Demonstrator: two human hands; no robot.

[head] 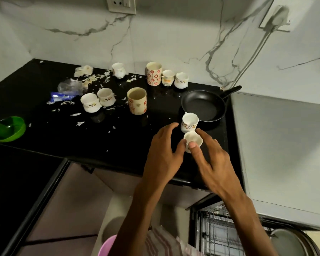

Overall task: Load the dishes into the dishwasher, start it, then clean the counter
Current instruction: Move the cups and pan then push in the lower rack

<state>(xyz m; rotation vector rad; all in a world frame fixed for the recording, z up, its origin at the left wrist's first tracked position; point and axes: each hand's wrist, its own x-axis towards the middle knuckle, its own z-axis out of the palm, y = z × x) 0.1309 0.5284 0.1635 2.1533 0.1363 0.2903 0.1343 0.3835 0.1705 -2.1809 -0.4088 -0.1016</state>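
Here, reached for two small cups at worktop edge: right hand pinching the nearer, left hand open alongside; best lifted upright, clear of frying pan.

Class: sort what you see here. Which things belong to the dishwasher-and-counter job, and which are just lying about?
Belong to the job:
small cup, in the right hand, left hand touching it
floral cup
frying pan
tall mugs
scraps on the counter
dishwasher rack

Just lying about:
wall socket
cable
pink bucket
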